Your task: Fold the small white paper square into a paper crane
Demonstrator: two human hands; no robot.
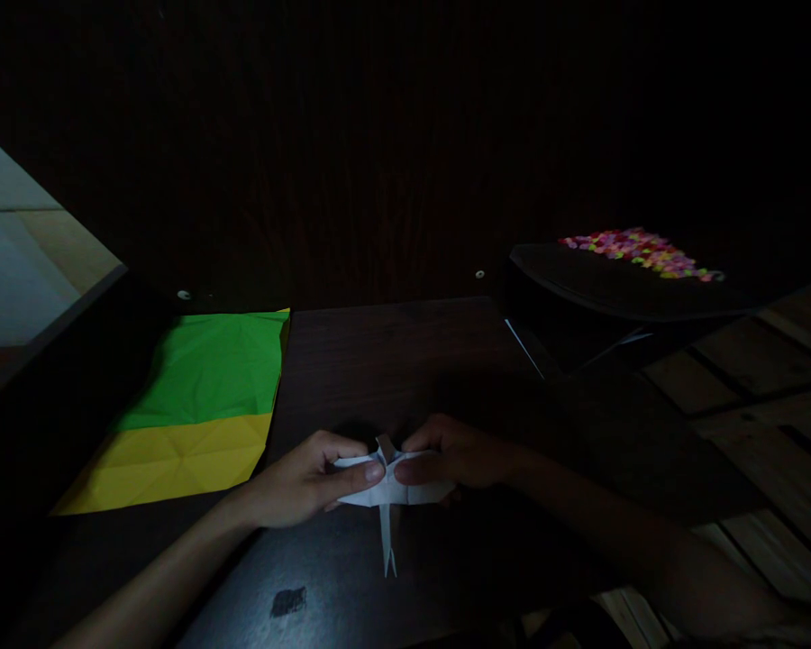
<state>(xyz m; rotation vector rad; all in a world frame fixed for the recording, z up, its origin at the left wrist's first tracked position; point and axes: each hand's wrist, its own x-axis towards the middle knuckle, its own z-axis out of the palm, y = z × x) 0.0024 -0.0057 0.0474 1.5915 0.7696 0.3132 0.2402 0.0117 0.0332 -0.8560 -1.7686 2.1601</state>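
A folded white paper plane (396, 492) with a narrow tail split at its end is held over the dark table. My left hand (296, 482) pinches its left wing, with the thumb on top near the middle. On the other side my right hand (450, 458) grips the right wing the same way, thumb pressed close to the centre fold. A narrow folded strip sticks up between the two thumbs. The fingers beneath the paper are mostly hidden.
Creased green paper (220, 365) and yellow paper (189, 458) lie at the left. Small pink, red and yellow pieces (639, 251) sit on a dark raised surface (581, 284) at the right. A dark upright panel (351, 180) closes off the table (378, 347) behind.
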